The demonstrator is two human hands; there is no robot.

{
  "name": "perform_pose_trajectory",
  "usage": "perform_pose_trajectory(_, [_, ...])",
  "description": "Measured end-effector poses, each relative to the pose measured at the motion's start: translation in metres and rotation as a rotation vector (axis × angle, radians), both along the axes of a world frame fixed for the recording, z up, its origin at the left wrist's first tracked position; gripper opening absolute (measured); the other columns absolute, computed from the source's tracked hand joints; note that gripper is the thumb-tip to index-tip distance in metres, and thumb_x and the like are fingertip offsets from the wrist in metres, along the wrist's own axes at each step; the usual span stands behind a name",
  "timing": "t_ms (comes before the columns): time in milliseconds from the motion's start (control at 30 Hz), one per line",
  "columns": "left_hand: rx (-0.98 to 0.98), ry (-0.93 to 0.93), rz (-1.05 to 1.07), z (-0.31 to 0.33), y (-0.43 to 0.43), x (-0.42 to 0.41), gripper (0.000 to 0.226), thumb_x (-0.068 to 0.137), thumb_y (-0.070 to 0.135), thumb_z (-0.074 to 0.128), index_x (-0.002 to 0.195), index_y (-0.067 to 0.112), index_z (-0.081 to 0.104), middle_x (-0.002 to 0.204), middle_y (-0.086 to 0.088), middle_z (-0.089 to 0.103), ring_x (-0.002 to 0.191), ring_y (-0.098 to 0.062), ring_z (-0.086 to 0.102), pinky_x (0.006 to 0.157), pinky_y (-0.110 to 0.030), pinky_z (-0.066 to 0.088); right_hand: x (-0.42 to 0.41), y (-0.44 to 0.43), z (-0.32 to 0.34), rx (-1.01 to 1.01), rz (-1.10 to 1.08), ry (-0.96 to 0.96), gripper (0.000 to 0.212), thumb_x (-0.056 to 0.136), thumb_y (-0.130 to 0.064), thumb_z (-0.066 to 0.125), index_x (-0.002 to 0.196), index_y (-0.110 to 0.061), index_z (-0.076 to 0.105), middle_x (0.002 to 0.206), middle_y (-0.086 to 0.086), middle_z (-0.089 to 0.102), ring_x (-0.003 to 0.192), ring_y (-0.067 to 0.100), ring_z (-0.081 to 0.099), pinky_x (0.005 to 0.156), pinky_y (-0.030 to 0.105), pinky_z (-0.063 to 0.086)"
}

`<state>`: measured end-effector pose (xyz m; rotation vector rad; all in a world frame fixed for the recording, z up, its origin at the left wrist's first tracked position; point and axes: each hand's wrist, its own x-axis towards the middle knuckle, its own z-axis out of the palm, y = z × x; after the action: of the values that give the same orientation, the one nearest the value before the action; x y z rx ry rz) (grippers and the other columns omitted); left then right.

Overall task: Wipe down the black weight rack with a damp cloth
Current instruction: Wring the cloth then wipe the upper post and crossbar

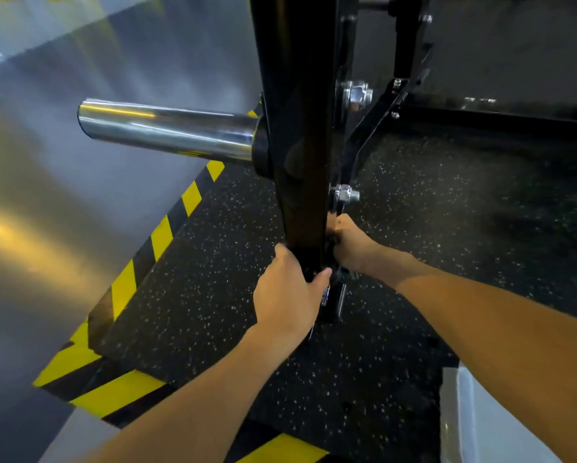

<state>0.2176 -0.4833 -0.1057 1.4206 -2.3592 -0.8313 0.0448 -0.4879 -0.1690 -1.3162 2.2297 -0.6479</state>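
The black weight rack's upright post runs down the middle of the view to the speckled floor. My left hand grips the post low down, thumb on the front and fingers round its left side. My right hand is curled against the post's right side just above, below the lower bolt. It holds something dark and bunched, which looks like the cloth; most of it is hidden by my fingers and the post.
A chrome plate peg sticks out left from the post. Two steel bolts and a diagonal brace sit on its right, with a black base beam beyond. Yellow-black hazard tape edges the rubber floor. A white object lies bottom right.
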Motion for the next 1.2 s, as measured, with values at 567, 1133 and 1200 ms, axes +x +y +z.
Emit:
perform_pose_trajectory(567, [-0.016,-0.038,-0.012,-0.005,0.000,-0.001,0.047,0.088,0.049,0.069,0.100,0.019,0.034,0.088,0.004,0.050,0.096,-0.028,0.064,0.070,-0.034,0.047,0.074,0.055,-0.041,0.367,-0.108,0.127,0.053,0.097,-0.007,0.046,0.148,-0.015,0.037,0.155,0.015,0.010,0.134,0.040,0.026,0.110,0.042,0.033])
perform_pose_trajectory(1133, [1.297,0.641,0.205,0.006,0.001,0.058,0.045,0.103,0.050,0.039,0.126,0.020,0.065,0.116,-0.010,0.073,0.107,-0.024,0.069,0.087,-0.042,0.055,0.152,0.093,0.077,-0.125,-0.122,-0.251,0.045,0.092,-0.038,0.061,0.135,-0.038,0.047,0.137,-0.011,0.033,0.128,0.012,0.031,0.109,0.032,0.024])
perform_pose_trajectory(1200, [1.280,0.717,0.244,-0.007,-0.024,0.059,0.040,0.104,0.039,0.046,0.127,0.011,0.063,0.116,-0.013,0.072,0.106,-0.025,0.070,0.091,-0.042,0.056,0.145,0.091,0.078,-0.084,-0.087,-0.307,0.065,0.089,-0.045,0.064,0.145,-0.050,0.031,0.139,-0.010,0.027,0.130,0.012,0.023,0.106,0.031,0.022])
